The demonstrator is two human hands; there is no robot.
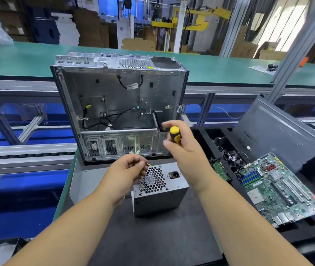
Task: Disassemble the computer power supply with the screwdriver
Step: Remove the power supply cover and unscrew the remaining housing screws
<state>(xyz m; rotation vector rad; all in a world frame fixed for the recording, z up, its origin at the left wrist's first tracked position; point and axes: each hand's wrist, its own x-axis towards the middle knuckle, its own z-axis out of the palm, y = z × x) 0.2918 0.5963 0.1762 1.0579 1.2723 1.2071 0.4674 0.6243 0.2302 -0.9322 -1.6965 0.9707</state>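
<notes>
While the left hand (128, 172) sits at about 9 o'clock of the power supply (159, 191), its grip is pinched on a thin yellow wire (149, 164) that comes off the unit's top edge, fingers curled in close to the honeycomb fan grille (152, 179). So the power supply is basically right under and just to the 3 o'clock side of that hand, standing on the dark surface (152, 237) with the grille and the power socket (174, 175) facing up toward the camera. Behind it at 12 o'clock is the gutted computer case (118, 112), side open, a few loose cables still hanging inside. Moving over, the right hand (183, 150) is up at roughly 1 o'clock of the power supply, grip wrapped round the yellow and black screwdriver (175, 135) handle, butt end pointing up. Can't see the tip, the hand hides it. The screwdriver is held above the unit, not touching it. Further out at 3 o'clock there's a green motherboard (279, 189) lying flat, with a dark side panel (279, 131) leaning behind it.
</notes>
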